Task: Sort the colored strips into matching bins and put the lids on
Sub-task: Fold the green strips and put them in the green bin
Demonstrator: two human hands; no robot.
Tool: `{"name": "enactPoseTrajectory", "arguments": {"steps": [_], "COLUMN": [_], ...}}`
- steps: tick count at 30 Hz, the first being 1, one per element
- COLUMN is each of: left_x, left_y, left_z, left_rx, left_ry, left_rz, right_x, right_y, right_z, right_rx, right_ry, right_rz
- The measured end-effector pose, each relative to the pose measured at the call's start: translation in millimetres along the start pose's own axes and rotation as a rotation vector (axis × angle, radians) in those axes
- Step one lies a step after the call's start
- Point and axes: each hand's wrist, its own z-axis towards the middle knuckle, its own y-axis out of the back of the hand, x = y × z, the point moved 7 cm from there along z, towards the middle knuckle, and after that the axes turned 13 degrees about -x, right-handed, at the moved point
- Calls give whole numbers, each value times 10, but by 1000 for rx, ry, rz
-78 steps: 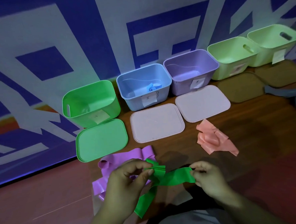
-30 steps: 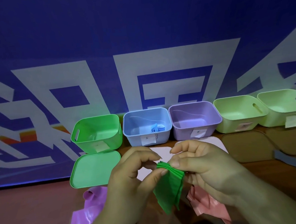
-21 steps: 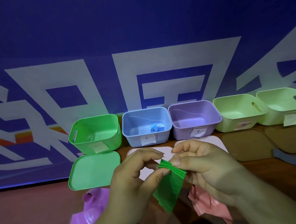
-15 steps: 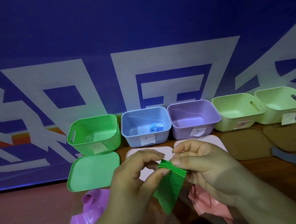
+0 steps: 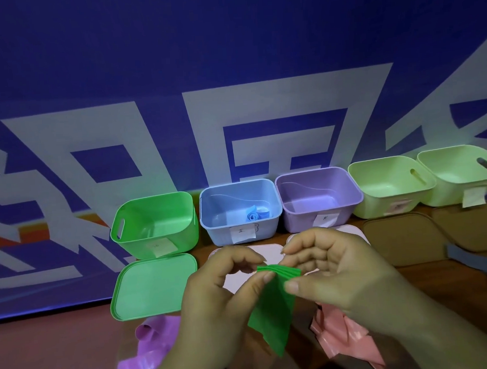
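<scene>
While pinched at its top edge between left hand (image 5: 214, 288) and right hand (image 5: 336, 275), folded green plastic strip (image 5: 272, 305) hangs below both grips, in front of open green plastic bin (image 5: 156, 222).

One wide-angle camera, worn on the head, faces forward and slightly down. It sits close above the fingers (image 5: 306, 259), low in frame; beyond them the row of bins (image 5: 216, 228) and blue wall (image 5: 228, 42) stand farther off.

The wooden table (image 5: 448, 288) carries five bins (image 5: 157, 241), lids (image 5: 154, 286), purple strips (image 5: 150, 358) and pink strips (image 5: 342, 329).
</scene>
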Motion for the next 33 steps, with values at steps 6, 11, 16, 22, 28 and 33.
{"name": "enactPoseTrajectory", "arguments": {"steps": [6, 11, 16, 22, 28, 33], "left_x": [-104, -288, -535, -729, -863, -892], "left_y": [-65, -112, -174, -460, -696, -823], "left_z": [126, 376, 659, 678, 749, 815], "left_rx": [28, 55, 48, 129, 3, -10], "left_ry": [85, 97, 88, 6, -68, -77], "left_rz": [-131, -279, -303, -167, -36, -19], "right_x": [145, 551, 982, 1415, 1581, 1623], "right_y": [92, 191, 303, 511, 652, 792], "right_z": [89, 171, 293, 345, 330, 350], "right_rx": [-103, -115, -140, -234, -306, -365], "right_ry": [154, 292, 385, 477, 489, 494], "right_rz": [-73, -71, -72, -23, 54, 13]}}
